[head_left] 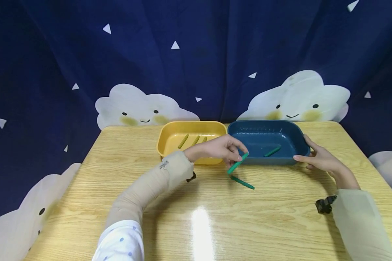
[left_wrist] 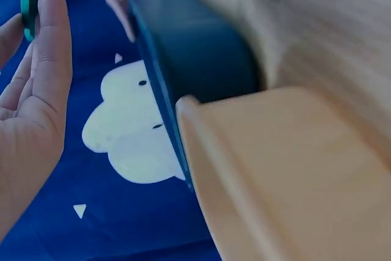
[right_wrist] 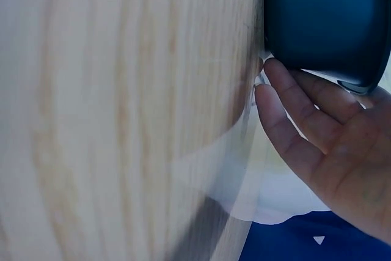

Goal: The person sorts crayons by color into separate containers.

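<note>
My left hand (head_left: 217, 148) pinches a green stick (head_left: 237, 163) between thumb and fingertips, in front of the gap between two tubs. The same stick (left_wrist: 28, 1) shows at the left wrist view's upper left. Just below it on the table lies another green stick (head_left: 243, 182). A third green stick (head_left: 272, 151) lies inside the dark blue tub (head_left: 258, 160). My right hand (head_left: 323, 159) holds that tub's right end, thumb at the near corner and a finger along the side. In the right wrist view, other fingers (right_wrist: 299, 111) touch its outer wall.
Left of the blue tub stands a yellow tub (head_left: 170, 127) with yellow-green sticks (head_left: 183, 141) inside, partly hidden by my left hand. Both tubs sit at the back of the wooden table (head_left: 248, 224). A dark blue curtain (head_left: 199, 65) with clouds hangs behind.
</note>
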Demonstrator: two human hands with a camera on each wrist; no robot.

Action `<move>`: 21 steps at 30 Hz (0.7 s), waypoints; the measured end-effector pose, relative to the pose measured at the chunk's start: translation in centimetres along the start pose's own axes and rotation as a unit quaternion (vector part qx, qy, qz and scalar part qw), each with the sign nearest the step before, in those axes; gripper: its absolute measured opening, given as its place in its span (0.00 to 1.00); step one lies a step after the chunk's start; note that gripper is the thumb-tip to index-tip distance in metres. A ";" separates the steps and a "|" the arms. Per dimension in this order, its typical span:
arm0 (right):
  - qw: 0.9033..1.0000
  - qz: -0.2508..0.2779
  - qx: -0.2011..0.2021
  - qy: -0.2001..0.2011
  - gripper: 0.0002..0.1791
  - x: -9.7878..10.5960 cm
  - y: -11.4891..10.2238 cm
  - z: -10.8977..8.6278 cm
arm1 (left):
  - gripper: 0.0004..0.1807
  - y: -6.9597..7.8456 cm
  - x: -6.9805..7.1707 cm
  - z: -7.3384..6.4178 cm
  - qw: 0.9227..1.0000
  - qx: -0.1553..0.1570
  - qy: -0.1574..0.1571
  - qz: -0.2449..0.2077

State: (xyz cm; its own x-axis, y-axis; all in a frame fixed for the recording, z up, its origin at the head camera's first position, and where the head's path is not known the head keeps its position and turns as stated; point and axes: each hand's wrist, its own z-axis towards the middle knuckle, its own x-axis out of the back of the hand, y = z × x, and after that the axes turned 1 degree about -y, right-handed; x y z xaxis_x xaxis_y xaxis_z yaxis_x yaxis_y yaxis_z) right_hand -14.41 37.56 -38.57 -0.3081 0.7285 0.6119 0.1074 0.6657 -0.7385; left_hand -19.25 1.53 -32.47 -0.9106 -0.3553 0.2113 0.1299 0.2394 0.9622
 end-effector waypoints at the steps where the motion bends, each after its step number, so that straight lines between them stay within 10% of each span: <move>1: 1.000 0.000 0.000 0.000 0.54 0.0 0.0 0.0 | 0.18 0.3 0.4 0.4 1.000 -0.003 0.007 0.000; 21: 1.000 -0.006 -0.008 0.003 0.54 0.0 0.1 0.1 | 0.21 4.1 5.8 9.2 0.998 0.039 0.040 -0.026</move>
State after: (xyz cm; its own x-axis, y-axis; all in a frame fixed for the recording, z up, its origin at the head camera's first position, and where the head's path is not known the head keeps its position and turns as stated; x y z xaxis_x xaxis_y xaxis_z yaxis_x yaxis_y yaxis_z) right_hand -14.50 37.64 -38.64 -0.3036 0.7212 0.6227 0.1185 0.6770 -0.7264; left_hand -27.58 8.77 -28.92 -0.8809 -0.4387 0.1777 0.0501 0.2869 0.9567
